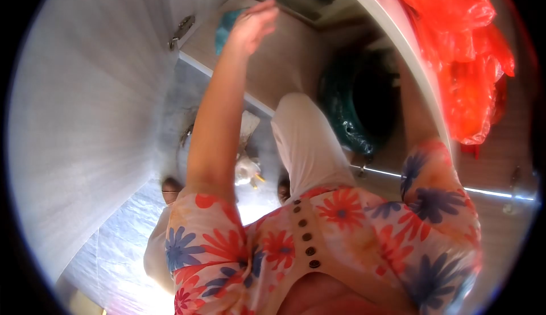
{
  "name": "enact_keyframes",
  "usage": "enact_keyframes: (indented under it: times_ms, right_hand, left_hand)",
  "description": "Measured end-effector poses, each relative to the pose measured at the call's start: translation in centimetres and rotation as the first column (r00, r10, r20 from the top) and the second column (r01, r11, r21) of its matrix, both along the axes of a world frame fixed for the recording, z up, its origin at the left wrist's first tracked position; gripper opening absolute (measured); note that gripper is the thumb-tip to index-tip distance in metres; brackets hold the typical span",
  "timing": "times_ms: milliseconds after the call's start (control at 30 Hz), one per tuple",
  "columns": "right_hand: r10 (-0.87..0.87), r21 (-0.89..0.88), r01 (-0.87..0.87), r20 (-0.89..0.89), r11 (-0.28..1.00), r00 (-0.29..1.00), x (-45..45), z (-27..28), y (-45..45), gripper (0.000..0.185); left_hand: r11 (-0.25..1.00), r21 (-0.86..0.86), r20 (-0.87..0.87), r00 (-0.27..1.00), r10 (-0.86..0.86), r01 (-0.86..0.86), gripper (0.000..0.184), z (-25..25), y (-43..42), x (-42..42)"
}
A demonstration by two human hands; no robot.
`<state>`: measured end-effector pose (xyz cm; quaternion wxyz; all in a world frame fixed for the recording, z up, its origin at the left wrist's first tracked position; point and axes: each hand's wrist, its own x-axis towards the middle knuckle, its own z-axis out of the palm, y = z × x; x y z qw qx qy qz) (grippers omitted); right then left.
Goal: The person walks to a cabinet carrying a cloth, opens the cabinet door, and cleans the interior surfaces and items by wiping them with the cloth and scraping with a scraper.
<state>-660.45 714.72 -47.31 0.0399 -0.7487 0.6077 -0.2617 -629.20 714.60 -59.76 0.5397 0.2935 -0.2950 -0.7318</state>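
My left hand is raised over the floor of an open cabinet, slightly blurred, its fingers stretched out and holding nothing visible. Just behind its wrist lies a teal cloth-like item. My right forearm reaches into the cabinet under a curved pale edge; the hand itself is hidden there. Beside that forearm sits a shiny dark green rounded object with a dark opening; its exact kind is unclear.
A crumpled red plastic bag lies to the right, above the pale edge. The cabinet door stands open on the left, with a metal hinge. White items lie on the grey floor near my feet.
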Motion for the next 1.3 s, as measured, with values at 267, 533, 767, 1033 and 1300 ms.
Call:
enact_keyframes:
  times_ms: [267,533,767,1033,1300]
  right_hand:
    - [-0.062,0.065,0.057,0.078,0.996,0.995,-2.6,-0.5,0.6,0.049]
    - [-0.085,0.088,0.078,0.077,0.993,0.993,-3.4,-0.7,1.6,0.049]
    - [-0.111,0.111,0.102,0.076,0.989,0.991,-4.4,-1.0,2.4,0.050]
    - [-0.122,0.109,0.117,0.037,0.987,0.992,-4.6,-1.4,1.6,0.050]
    - [-0.120,0.088,0.124,-0.054,0.988,0.991,-3.8,-1.3,1.5,0.050]
  left_hand:
    - [0.985,0.167,0.173,0.982,-0.076,0.047,0.037,-5.8,1.5,0.8]
    - [0.976,0.205,0.240,0.963,-0.120,0.071,0.037,-6.4,2.5,0.4]
    - [0.973,0.199,0.303,0.937,-0.172,0.114,0.037,-8.3,3.2,-1.1]
    - [0.972,0.191,0.348,0.916,-0.199,0.139,0.034,-9.2,3.3,-0.9]
    - [0.970,0.209,0.369,0.909,-0.194,0.122,0.034,-9.2,4.8,0.2]
